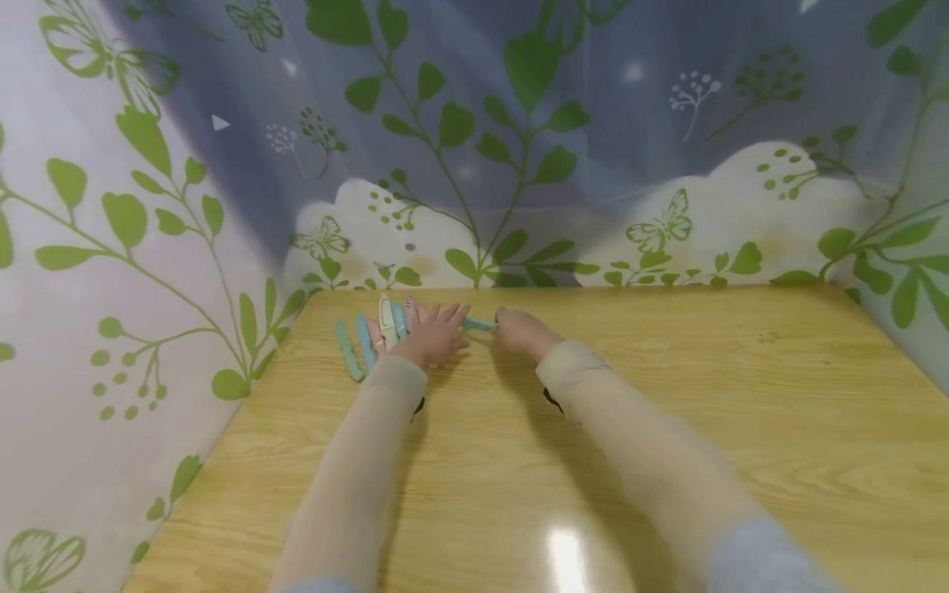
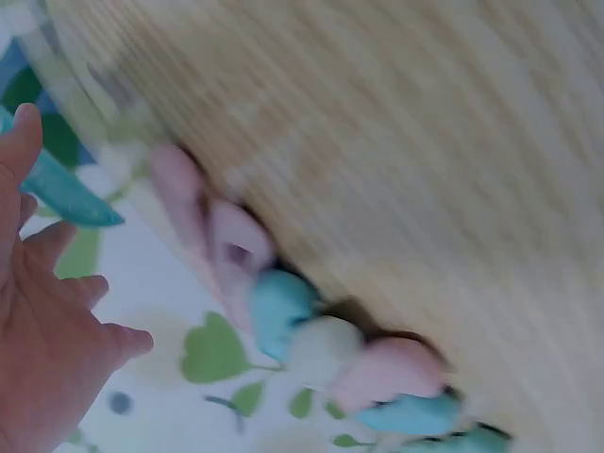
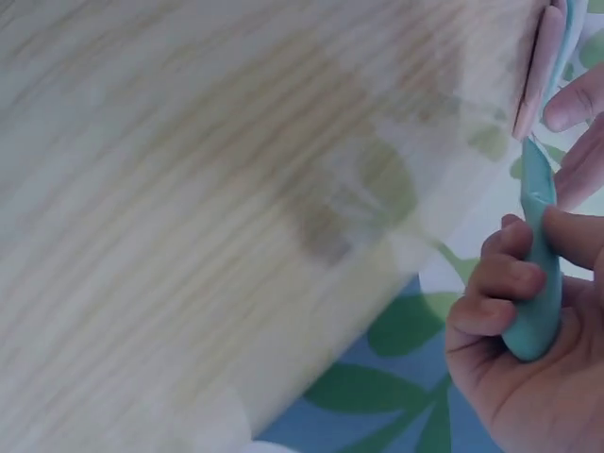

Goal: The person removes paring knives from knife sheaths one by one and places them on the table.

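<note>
My right hand point(image 1: 523, 332) grips a slim teal plastic tool point(image 3: 540, 293) with a tapered end, shaped like a small utility knife. Its fingers curl round the thick end, and the narrow end points toward the left hand. My left hand point(image 1: 436, 336) is spread with its fingers extended, close to that narrow end; contact is unclear. Beside and partly behind the left hand, similar tools lie in a row: green point(image 1: 348, 350), blue point(image 1: 366, 339), cream point(image 1: 387, 321) and pink point(image 1: 411, 315) ones among them. In the left wrist view the row is blurred.
The wooden table point(image 1: 474, 461) spreads out below both forearms. Behind its far edge hangs a blue and white cloth point(image 1: 460, 231) with leaves and butterflies, and a similar cloth point(image 1: 148, 313) stands along the left side.
</note>
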{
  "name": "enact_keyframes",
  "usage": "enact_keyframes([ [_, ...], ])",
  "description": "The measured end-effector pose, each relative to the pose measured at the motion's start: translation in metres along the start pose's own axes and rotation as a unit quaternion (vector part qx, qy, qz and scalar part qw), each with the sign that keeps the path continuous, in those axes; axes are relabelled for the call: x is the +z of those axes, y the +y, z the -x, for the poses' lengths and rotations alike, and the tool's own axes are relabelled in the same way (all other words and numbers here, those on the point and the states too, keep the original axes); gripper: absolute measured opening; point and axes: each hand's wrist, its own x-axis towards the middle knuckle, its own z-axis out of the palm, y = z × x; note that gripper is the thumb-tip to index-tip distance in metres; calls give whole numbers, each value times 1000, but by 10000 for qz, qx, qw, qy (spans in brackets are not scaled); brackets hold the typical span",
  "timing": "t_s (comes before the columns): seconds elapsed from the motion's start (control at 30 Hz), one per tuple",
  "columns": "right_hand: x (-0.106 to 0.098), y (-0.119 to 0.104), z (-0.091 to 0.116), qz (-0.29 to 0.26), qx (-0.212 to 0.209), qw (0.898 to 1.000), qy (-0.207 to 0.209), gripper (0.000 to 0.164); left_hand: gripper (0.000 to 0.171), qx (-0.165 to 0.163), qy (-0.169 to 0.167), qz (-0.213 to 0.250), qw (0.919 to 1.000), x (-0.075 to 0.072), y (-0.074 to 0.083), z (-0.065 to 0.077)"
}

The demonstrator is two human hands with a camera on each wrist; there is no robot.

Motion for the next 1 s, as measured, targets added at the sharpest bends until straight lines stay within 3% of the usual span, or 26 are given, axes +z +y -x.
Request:
enact_keyframes([
  [0.03,-2,2,4,-6,0,10000,32,35,61,146,-139,-717,9972,-1,2,-5],
  [0.13,-8,10,15,-39,11,9999,127,32,58,201,-446,-897,9948,0,10,-17],
  [0.37,-18,31,39,-27,-70,9999,76,25,39,551,-370,-387,9970,6,33,-27],
  [0.67,-37,55,77,-165,-378,9991,-92,28,34,978,-624,-110,9932,13,64,-27],
  [1.0,-38,70,122,-313,-725,9968,-78,23,25,1281,-574,418,9892,30,91,-10],
])
